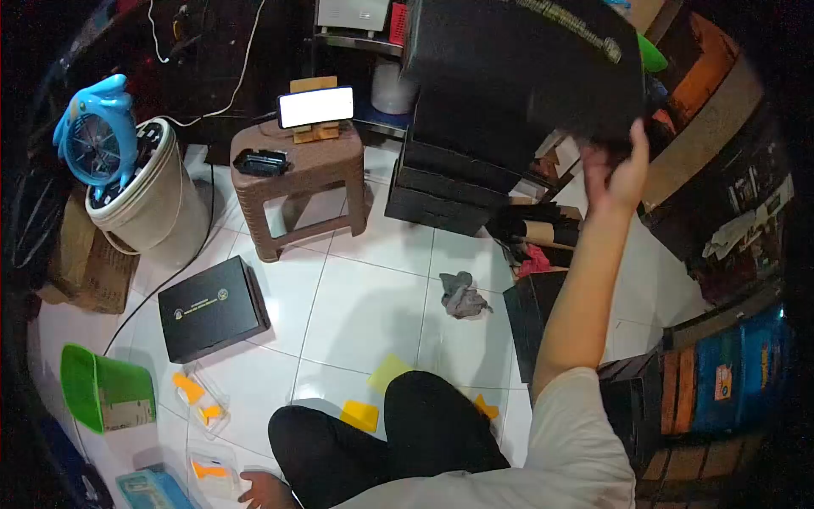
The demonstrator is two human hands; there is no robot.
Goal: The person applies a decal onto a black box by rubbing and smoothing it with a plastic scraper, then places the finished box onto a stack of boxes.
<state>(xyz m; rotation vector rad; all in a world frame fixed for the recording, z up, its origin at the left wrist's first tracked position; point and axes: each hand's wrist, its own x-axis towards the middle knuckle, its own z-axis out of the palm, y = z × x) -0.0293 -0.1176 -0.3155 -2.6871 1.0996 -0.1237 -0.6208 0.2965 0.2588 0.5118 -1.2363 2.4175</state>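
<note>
My right hand (615, 174) is raised at the end of an outstretched arm, just below the right edge of a large black box (526, 72) with gold lettering. Its thumb stands apart from the fingers, which are partly blurred, and nothing shows in it. That box tops a stack of black boxes (454, 182). At the bottom edge, my left hand (264, 490) is low by the floor with fingers spread, beside a clear plastic container (214, 475) holding an orange piece. Part of this hand is cut off by the frame.
A black box (212, 307) lies on the tiled floor near a green bin (106, 390). The brown stool (297, 161) carries a phone (315, 107) on a stand. A white bucket (157, 204) bears a blue fan (97, 136). A grey cloth (463, 297) lies ahead.
</note>
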